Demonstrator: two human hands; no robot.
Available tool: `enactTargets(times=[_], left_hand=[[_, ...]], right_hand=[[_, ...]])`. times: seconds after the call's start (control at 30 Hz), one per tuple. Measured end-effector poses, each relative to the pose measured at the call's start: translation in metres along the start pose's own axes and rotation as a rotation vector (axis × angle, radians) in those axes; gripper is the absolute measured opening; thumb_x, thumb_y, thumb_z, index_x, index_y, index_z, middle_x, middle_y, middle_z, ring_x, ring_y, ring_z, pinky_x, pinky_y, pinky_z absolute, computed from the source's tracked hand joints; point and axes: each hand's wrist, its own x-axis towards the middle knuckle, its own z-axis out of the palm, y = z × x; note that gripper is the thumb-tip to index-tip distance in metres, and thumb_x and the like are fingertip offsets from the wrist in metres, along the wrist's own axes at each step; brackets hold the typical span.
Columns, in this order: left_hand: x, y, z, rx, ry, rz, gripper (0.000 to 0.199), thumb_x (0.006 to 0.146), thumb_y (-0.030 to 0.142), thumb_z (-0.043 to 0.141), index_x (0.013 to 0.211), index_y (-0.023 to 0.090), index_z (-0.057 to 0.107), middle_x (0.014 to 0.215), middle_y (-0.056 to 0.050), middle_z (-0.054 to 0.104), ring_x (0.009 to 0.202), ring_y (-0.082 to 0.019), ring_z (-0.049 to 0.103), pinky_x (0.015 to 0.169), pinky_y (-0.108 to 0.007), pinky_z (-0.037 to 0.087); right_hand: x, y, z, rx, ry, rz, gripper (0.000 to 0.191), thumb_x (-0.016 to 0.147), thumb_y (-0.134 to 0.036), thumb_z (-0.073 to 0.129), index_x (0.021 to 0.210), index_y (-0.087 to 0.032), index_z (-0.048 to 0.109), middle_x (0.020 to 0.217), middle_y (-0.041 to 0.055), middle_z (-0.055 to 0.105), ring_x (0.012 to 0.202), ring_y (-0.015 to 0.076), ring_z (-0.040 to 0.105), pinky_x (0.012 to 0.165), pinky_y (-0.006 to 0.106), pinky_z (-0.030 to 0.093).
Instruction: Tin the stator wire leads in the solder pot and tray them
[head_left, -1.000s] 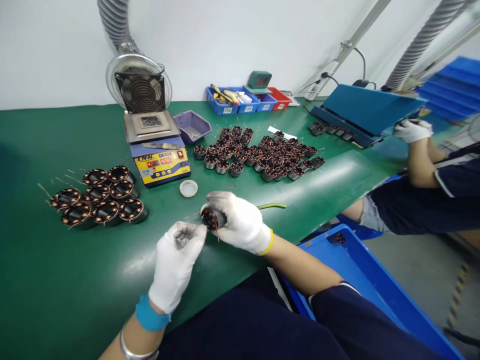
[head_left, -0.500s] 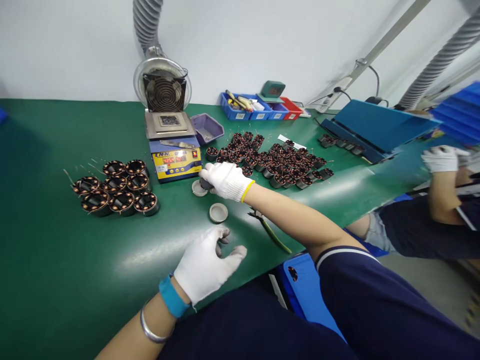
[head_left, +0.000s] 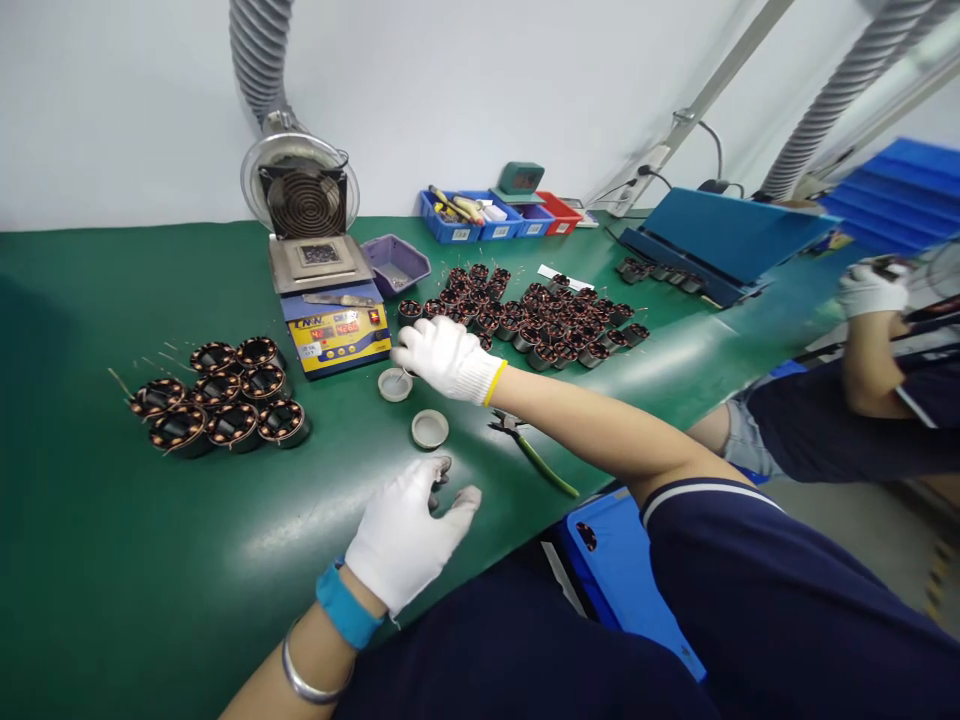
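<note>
My right hand (head_left: 444,357), in a white glove, is closed above a small round dish (head_left: 395,385); a thin stick-like item shows under its fingertips, too small to name. My left hand (head_left: 409,530), gloved with grey fingertips, has thumb and fingers apart and holds nothing. Just beyond it lies a second round dish (head_left: 430,429). Behind my right hand stands a blue and yellow heating device (head_left: 341,338) with a red display and a metal plate on top. Green-handled cutters (head_left: 541,460) rest on the green table (head_left: 300,530) to the right.
Several copper-wound rings (head_left: 234,425) stand at the left, and a larger group (head_left: 551,325) behind my right forearm. Farther back are a purple tray (head_left: 397,268), blue bins (head_left: 456,232) and a red bin (head_left: 559,212). Another person's gloved hand (head_left: 872,288) is at the far right.
The view has shifted, so most things sit slightly farther left. The dark item under my right fingertips no longer shows; a thin stick-like item shows there. My left hand remains apart-fingered.
</note>
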Motion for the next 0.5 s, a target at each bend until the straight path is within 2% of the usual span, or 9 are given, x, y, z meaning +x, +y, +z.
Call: enactTargets(times=[0.17,0.3,0.4,0.5], left_hand=[[0.003,-0.005,0.003,0.031,0.031,0.029,0.032,0.087,0.042,0.054,0.107,0.018,0.063,0.090,-0.004,0.069,0.074,-0.019,0.063,0.069,-0.032,0.046],[0.002,-0.007,0.005,0.080,0.060,0.072,0.030,0.088,0.042,0.053,0.105,0.020,0.064,0.088,-0.004,0.070,0.073,-0.020,0.063,0.070,-0.032,0.046],[0.001,-0.007,0.006,0.140,0.087,0.138,0.031,0.089,0.042,0.051,0.104,0.019,0.065,0.088,-0.005,0.070,0.075,-0.022,0.064,0.070,-0.034,0.045],[0.001,-0.008,0.005,0.190,0.125,0.185,0.032,0.091,0.043,0.049,0.104,0.018,0.065,0.087,-0.006,0.070,0.077,-0.024,0.064,0.070,-0.036,0.046]], right_hand=[[0.005,-0.007,0.008,-0.036,0.027,-0.041,0.033,0.099,-0.016,0.028,0.104,-0.016,0.060,0.108,0.0129,0.059,0.091,0.0239,0.053,0.073,0.038,0.039],[0.017,0.007,-0.014,-0.020,0.095,0.000,0.035,0.101,-0.018,0.026,0.110,-0.016,0.059,0.113,0.0135,0.058,0.096,0.0246,0.052,0.078,0.039,0.040],[0.051,0.025,-0.042,0.029,0.162,0.111,0.036,0.101,-0.019,0.024,0.117,-0.015,0.057,0.121,0.0140,0.055,0.106,0.0282,0.050,0.084,0.043,0.042],[0.101,0.041,-0.067,0.131,0.202,0.297,0.039,0.101,-0.023,0.024,0.126,-0.012,0.052,0.124,0.0163,0.052,0.114,0.0329,0.048,0.089,0.050,0.043]])
